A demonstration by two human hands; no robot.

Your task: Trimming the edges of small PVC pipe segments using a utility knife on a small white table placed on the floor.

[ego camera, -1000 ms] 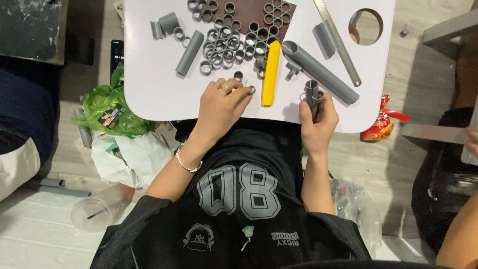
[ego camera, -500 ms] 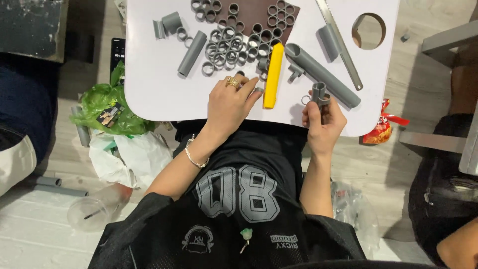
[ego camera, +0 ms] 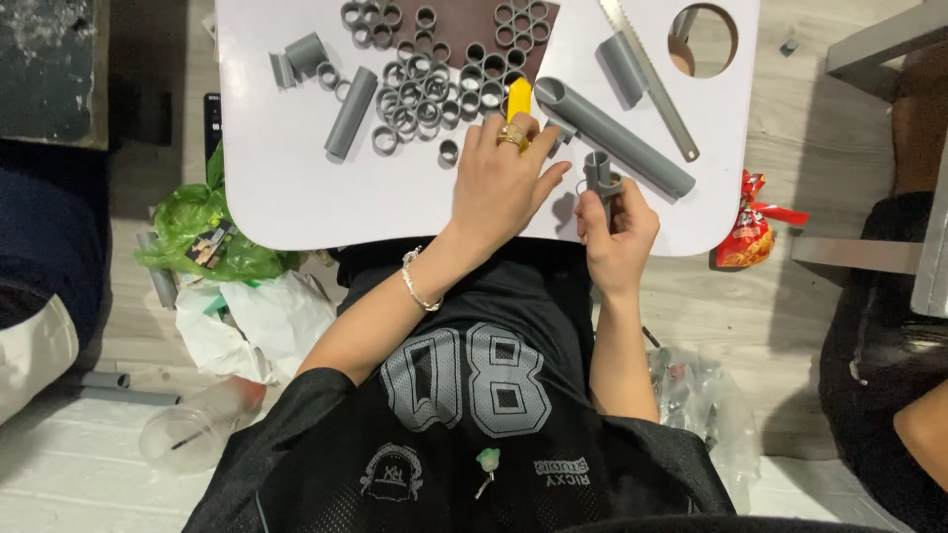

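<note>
On the white table (ego camera: 296, 188), the left hand (ego camera: 504, 183) has slid up from the near edge and now lies flat with fingers spread over the yellow tool (ego camera: 519, 97), as if to pick it up, while the right hand (ego camera: 617, 232) still grips a short grey pipe piece (ego camera: 598, 174).

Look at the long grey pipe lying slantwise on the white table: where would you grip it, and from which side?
Grip the long grey pipe near its middle, from above, fingers across its width. It lies flat and slanted; the saw sits close to its far side, and the right hand crowds its lower end.
</note>
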